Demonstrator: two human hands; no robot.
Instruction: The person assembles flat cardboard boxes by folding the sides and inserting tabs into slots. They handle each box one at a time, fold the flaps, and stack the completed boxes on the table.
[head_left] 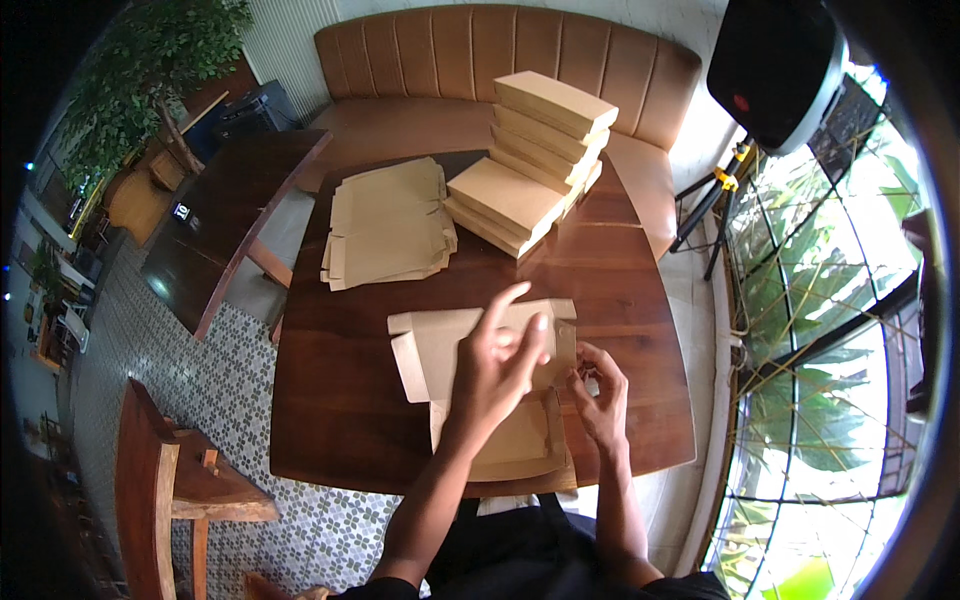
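The left hand (500, 365) hovers, grip spread (fingers forward), over the cardboard box (515, 450); the right hand (602, 395) pinches its edge.

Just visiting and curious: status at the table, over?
Left hand open over cardboard box. Right hand at its right side. Box open, part-folded. Box stack and flat cardboard beyond, not blocking.
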